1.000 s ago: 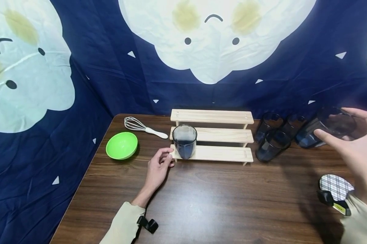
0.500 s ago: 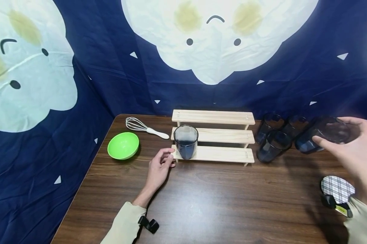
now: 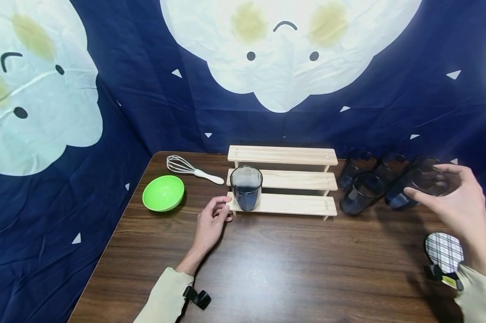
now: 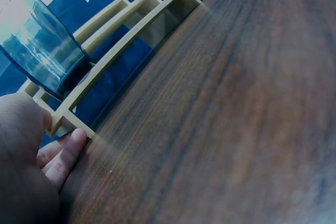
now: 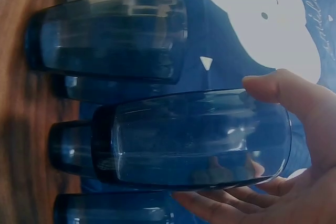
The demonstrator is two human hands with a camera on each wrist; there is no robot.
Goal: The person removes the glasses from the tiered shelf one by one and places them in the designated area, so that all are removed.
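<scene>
At table's right, right hand (image 3: 461, 206) fingers clamped on unlabelled blue glass (image 3: 414, 187), left hand (image 3: 210, 224) fingers relaxed.

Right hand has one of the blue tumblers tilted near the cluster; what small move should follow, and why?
Probably carry the tumbler left to the wooden rack. The right hand has a grip on its rim, one glass already stands on the bottom step, and the left hand steadies the rack's end.
</scene>
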